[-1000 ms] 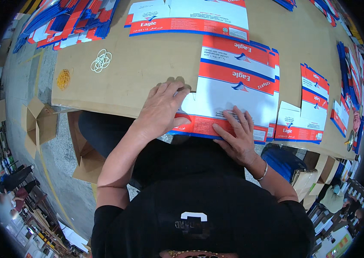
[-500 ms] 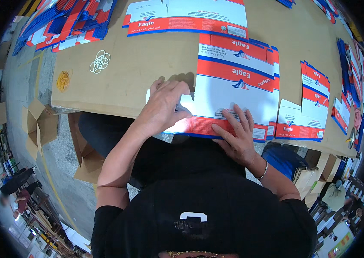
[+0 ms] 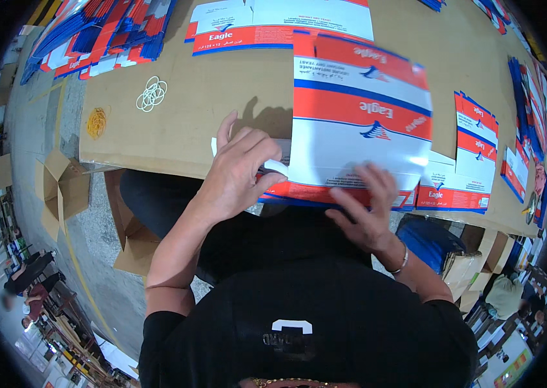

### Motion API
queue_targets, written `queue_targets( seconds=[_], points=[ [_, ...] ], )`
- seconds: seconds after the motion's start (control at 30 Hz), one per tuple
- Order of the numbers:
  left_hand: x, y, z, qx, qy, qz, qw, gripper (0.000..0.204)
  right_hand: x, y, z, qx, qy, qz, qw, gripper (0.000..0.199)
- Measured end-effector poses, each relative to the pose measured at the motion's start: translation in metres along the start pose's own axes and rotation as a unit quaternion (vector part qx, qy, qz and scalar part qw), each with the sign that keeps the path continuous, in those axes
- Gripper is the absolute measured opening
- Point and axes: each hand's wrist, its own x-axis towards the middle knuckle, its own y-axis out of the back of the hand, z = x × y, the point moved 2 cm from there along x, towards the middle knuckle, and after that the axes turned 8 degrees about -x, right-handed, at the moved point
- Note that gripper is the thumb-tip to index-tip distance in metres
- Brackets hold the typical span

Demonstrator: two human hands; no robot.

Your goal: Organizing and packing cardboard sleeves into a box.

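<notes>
In front of me, a red, white and blue flat carton blank [image 3: 351,149] is tilted up off the cardboard-covered table, its far right part smeared by motion. At its left side my left hand [image 3: 241,168] is closed, with thumb and fingers pinching the white flap of the blank. My right hand [image 3: 367,210] is at the blank's near right edge, fingers apart and blurred; whether they touch the board is hard to see. More blanks [image 3: 473,152] of the same print lie overlapped to the right, partly hidden behind the raised one.
Flat blanks [image 3: 242,40] lie at the far middle, and bundled cartons [image 3: 102,35] at the far left. White rubber bands [image 3: 152,94] and yellow rubber bands [image 3: 96,123] rest on the table [image 3: 189,129]. More bundles [image 3: 525,103] line the right edge. An opened brown box [image 3: 66,191] stands on the floor.
The carton blank has risen off the stack and tilted, its far edge swinging up and right. My left hand now pinches its left flap; my right hand has shifted slightly right and nearer me.
</notes>
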Motion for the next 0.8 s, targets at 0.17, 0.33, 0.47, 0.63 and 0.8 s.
queue_targets(
  seconds=[0.17,0.33,0.47,0.63,0.8],
  points=[
    [-0.015,0.008,0.005,0.019,-0.047,0.066,0.997,0.023,0.025,0.038,0.05,-0.055,-0.274,0.192,0.941,0.084],
    [-0.022,0.003,0.005,0.059,-0.094,0.118,0.987,0.017,0.005,0.029,0.085,0.34,-0.427,0.182,0.818,0.047],
    [-0.027,0.002,0.002,0.077,-0.104,0.14,0.982,0.017,0.005,0.023,0.067,0.392,-0.43,0.181,0.793,0.03],
    [-0.031,-0.001,0.001,0.09,-0.134,0.167,0.973,0.02,-0.004,0.017,0.067,0.39,-0.411,0.202,0.799,0.033],
    [-0.034,-0.002,0.001,0.098,-0.131,0.167,0.972,0.019,-0.004,0.018,0.067,0.398,-0.41,0.199,0.796,0.032]
  ],
)
